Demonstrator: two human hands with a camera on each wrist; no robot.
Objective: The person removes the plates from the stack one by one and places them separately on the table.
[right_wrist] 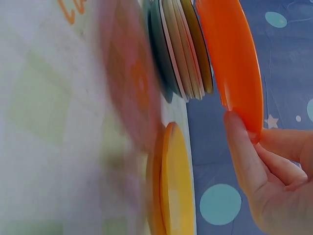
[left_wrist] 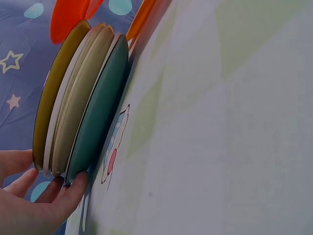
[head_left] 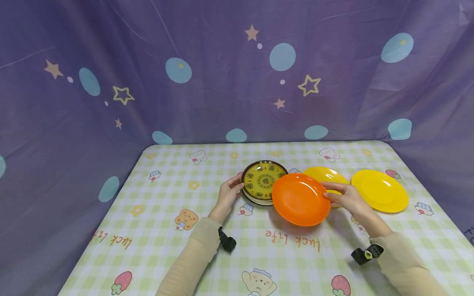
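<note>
My left hand [head_left: 230, 195] grips the left edge of a stack of small plates [head_left: 266, 181], with its fingers spread across the stacked rims in the left wrist view. The top plate is olive-yellow with a dark rim and green motifs; cream plates and a teal plate [left_wrist: 100, 112] lie below. On the other side, my right hand [head_left: 346, 198] pinches an orange plate [head_left: 300, 200] by its right edge. That plate is raised above the table, its shadow below, and it overlaps the stack's right side in the head view.
One yellow plate [head_left: 322, 173] lies behind the orange plate, partly hidden by it and my right hand. Farther right lies another yellow plate [head_left: 381, 192]. A checked cloth [head_left: 166, 255] covers the table, and a purple curtain [head_left: 222, 111] hangs behind it.
</note>
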